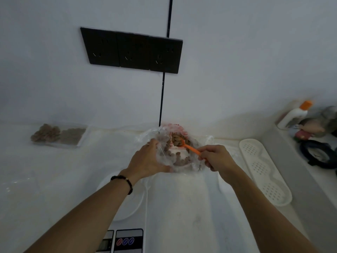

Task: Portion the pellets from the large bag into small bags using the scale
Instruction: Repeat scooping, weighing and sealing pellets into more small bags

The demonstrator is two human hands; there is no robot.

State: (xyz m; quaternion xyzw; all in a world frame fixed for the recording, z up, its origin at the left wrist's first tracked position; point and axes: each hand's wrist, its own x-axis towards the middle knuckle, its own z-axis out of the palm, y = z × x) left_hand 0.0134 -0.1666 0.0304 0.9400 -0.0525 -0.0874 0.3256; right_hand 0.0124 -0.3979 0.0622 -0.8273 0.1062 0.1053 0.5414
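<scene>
Two bare forearms reaching over a pale, matte white counter (182,207) toward a plain white wall (237,52), dimly lit. Mounted on that wall, a row of three dark, flat, square socket plates (132,51), with a thin black cable (161,106) running down behind them to the counter's far edge. At the far middle, a large clear plastic bag (175,148), crinkled and glossy, red print near its far rim, mouth open and holding brown oval pellets (177,140). Left hand (147,161), dark beaded bracelet (122,181) on the wrist, fingers curled round the bag's left rim, gripping it. Right hand (217,157) pinching the handle of a small orange plastic spoon (190,147), its bowl dipped among the pellets inside the bag. Near and below the left forearm, a white scale (125,207) with a smooth round platform and, at the near edge, a dark panel with round red and blue buttons. Far left against the wall, small clear bags (58,136) lying flat, filled with brown pellets. More clear film near the left edge (18,185), too faint to make out. To the right, a long white oval tray (264,172), perforated with rows of small holes. Beyond it, a raised grey ledge (291,161) carrying a white bottle with an orange cap (295,115) and a blurred cluster of dark objects.
</scene>
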